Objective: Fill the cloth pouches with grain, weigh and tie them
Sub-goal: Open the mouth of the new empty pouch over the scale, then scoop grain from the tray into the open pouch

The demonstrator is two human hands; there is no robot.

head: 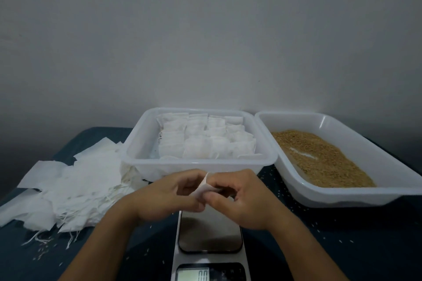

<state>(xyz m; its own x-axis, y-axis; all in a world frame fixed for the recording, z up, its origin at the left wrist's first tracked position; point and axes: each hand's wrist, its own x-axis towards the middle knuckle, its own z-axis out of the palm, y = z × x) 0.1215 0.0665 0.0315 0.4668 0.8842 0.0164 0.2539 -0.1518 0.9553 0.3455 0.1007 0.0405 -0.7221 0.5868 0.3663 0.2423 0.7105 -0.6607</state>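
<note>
Now: both hands pinch 1 cloth pouch (204,189) above the scale (210,232).
Left hand (170,196) and right hand (246,198) grip: holding pouch.

Dim, flat light with a grey-blue cast — the corners fall off dark. Soft blur lies over both hands (173,194) where they pinch; just below the grip, the scale platform (210,232) carries dull glare. Wide-angle bending shows at the edges.
</note>
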